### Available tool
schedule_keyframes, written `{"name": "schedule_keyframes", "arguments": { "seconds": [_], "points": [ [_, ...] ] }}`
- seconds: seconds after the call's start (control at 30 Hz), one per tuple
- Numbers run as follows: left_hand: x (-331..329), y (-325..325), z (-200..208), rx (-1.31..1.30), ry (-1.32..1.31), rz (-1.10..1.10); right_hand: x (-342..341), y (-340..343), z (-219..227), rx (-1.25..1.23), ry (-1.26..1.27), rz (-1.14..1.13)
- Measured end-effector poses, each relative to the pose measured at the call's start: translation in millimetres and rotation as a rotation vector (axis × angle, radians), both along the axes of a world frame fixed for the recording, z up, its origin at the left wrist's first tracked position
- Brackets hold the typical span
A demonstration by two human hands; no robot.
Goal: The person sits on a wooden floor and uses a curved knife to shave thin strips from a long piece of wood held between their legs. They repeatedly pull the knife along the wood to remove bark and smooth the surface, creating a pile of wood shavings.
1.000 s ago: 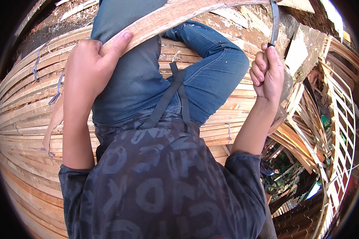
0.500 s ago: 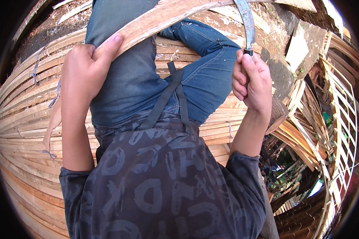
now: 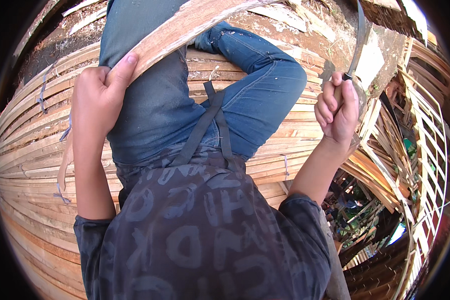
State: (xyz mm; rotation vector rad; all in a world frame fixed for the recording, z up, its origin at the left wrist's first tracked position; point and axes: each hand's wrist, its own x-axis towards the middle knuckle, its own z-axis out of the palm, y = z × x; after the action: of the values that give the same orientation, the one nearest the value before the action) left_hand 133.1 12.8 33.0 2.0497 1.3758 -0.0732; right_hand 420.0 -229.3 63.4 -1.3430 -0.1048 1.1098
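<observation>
My left hand (image 3: pixel 97 92) is closed round the near end of a long wooden plank (image 3: pixel 165 41), its thumb lying on top. The plank slants up to the right over my jeans-clad leg and leaves the view at the top edge. Its lower edge looks rough and pale. Off to the right, my right hand (image 3: pixel 339 107) grips the handle of a long knife (image 3: pixel 357 42), clear of the plank. The narrow grey blade points up, away from me, and its tip is cut off by the top edge. My fingers hide most of the handle.
I sit on rows of stacked wooden slats (image 3: pixel 40 145), some tied with purple string. Shavings and offcuts (image 3: pixel 280 17) litter the ground beyond my legs. At the right lie split wood strips (image 3: pixel 375 172) beside a pale slatted lattice (image 3: pixel 432 165).
My right hand has swung right and slightly down, taking the knife away from the plank. The left hand and plank have shifted slightly left. My bent knee has moved right.
</observation>
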Motion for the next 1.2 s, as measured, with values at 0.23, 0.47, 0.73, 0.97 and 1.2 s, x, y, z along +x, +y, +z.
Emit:
{"name": "schedule_keyframes", "arguments": {
  "seconds": [0.23,0.47,0.73,0.97,1.2],
  "points": [
    [-2.4,6.7,-2.5,-0.004,0.032,-0.058,-27.5,35.3,-6.7,-0.076,0.072,0.303],
    [-3.0,3.2,-3.0,0.019,0.0,-0.048,-19.4,35.2,1.3,-0.107,0.14,0.304],
    [7.5,4.1,10.0,-0.005,0.057,-0.062,28.3,29.5,-5.5,-0.173,-0.052,0.084],
    [-1.2,3.2,2.6,0.023,0.052,-0.037,0.4,33.7,5.0,-0.188,0.01,0.145],
    [-0.5,3.3,1.2,0.024,0.039,-0.045,-28.8,40.2,5.6,-0.239,0.004,0.423]
  ]
}}
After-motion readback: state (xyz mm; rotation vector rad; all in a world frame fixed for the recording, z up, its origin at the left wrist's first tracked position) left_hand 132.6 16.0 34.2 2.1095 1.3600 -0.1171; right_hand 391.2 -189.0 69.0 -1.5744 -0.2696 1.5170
